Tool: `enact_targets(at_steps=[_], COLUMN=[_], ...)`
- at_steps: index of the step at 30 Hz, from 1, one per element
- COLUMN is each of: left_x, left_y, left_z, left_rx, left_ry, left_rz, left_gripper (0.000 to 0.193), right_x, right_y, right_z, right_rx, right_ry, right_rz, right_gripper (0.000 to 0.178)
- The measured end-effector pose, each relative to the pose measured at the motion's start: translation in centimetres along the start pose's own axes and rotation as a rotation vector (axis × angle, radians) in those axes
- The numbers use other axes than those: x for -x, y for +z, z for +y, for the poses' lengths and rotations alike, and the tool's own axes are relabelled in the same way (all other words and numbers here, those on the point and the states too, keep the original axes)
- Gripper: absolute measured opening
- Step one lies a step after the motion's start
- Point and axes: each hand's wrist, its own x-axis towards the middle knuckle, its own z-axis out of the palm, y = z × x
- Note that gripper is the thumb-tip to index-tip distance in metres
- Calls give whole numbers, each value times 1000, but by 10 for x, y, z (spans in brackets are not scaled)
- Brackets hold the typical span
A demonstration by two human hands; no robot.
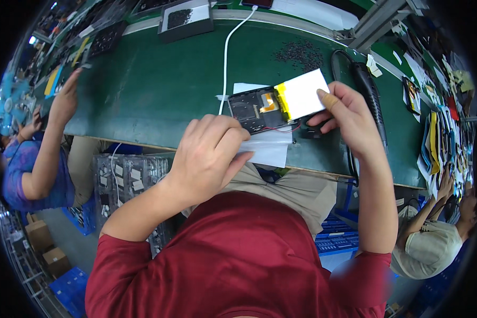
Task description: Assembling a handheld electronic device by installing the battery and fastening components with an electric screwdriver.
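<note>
Green matte bench [159, 90] bears hands gripping a flat black circuit board [254, 110].

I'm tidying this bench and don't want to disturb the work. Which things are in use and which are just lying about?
In use: circuit board, flat battery, clear bag, held between left hand and right hand.

Lying about: electric screwdriver, screw pile, white cable, screw tray.
</note>
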Motion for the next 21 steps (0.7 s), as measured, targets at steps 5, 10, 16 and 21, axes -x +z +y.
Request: enact_targets(at_steps=[5, 10, 16, 21], left_x=[-2, -8, -15, -19], left_y=[-4, -12, -11, -4], left_z=[-2, -10, -27, -42], left_rx=[17, -32, 9, -33], left_ry=[-47, -33, 31, 55], left_rz=[89, -17, -93, -74], left_gripper=[51, 84, 93, 62], right_x=[-36, -67, -99, -105], right_y=[-26, -46, -38, -30], right_z=[-18, -36, -59, -64], right_rx=[131, 303, 465, 507], right_ry=[23, 37, 66, 32], right_rz=[-153, -336, -505, -504], right_gripper=[28, 31, 28, 28])
